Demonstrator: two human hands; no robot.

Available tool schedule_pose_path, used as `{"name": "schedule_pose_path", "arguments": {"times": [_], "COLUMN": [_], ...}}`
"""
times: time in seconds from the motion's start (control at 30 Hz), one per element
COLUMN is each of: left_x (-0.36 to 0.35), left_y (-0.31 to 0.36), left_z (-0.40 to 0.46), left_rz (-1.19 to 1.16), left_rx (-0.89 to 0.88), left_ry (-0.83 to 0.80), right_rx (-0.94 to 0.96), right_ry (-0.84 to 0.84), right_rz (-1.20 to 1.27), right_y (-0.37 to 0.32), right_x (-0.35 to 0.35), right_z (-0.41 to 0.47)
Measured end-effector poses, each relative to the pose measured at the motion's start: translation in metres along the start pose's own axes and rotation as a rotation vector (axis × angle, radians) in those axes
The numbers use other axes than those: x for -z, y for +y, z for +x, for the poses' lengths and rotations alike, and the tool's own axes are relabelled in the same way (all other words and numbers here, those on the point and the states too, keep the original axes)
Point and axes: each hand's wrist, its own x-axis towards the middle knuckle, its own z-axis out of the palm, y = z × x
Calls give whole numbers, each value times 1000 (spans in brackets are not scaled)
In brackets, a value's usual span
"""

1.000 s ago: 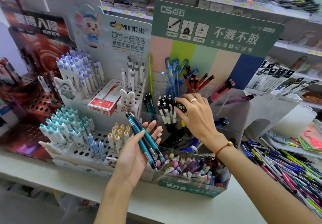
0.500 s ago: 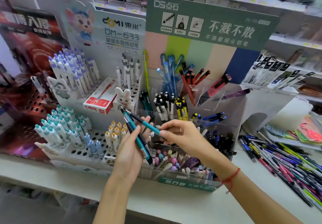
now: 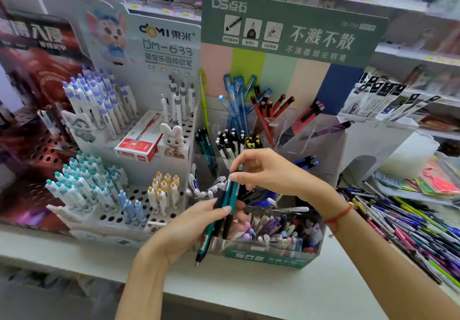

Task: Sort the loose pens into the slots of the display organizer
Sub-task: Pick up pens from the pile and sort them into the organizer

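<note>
Gripping teal pens [image 3: 225, 210] in left hand [image 3: 184, 230], right hand [image 3: 268, 173] pinching their tops, clear organizer [image 3: 271, 257] slots pen-filled

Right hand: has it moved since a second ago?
Yes. The right hand has come from over the black-and-white pens in the clear organizer down to the teal pens in the left hand.

Pale shelf counter [image 3: 261, 292], clear display organizer [image 3: 268, 257] standing at centre, white perforated pen stand [image 3: 117, 217] touching its left side, dark red display [image 3: 29, 145] far left, heap of loose pens [image 3: 408, 227] spread at right
</note>
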Motion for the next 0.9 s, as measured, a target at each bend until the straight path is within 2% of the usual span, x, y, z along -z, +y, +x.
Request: {"name": "schedule_pose_path", "arguments": {"times": [0.07,0.13,0.2,0.27,0.33,0.4,0.43,0.47,0.63,0.8,0.9], "left_x": [1,0,-5,-8,-4,-2,-7,-16,-48,-35,-30], "left_y": [-2,-4,-3,1,-1,-5,-5,-4,7,2,5], "left_z": [0,1,1,-1,3,11,14,17,31,37,39], "left_rz": [-34,-24,-38,-70,-203,-531,-669,-769,-971,-1051,-1087], "left_rx": [-28,-41,-24,-24,-85,-179,-234,-267,-338,-399,-403], "left_ry": [-15,-58,-103,-64,122,384,460,488,498,612,582], "right_rx": [-141,-216,-170,-92,-42,-22,-14,-3,-3,-16,-11], "right_ry": [8,-47,-112,-38,273,694,824,873,767,557,455], "right_rz": [173,159,111,127,152,282,364,422,527,524,562], "right_y": [4,5,4,5,7,10,10,8,3,13,14], "right_x": [-3,-7,-12,-11,-7,-11,-17,-29,-85,-90,-97], "right_z": [2,2,1,2,1,0,-1,-1,-7,-18,-23]}}
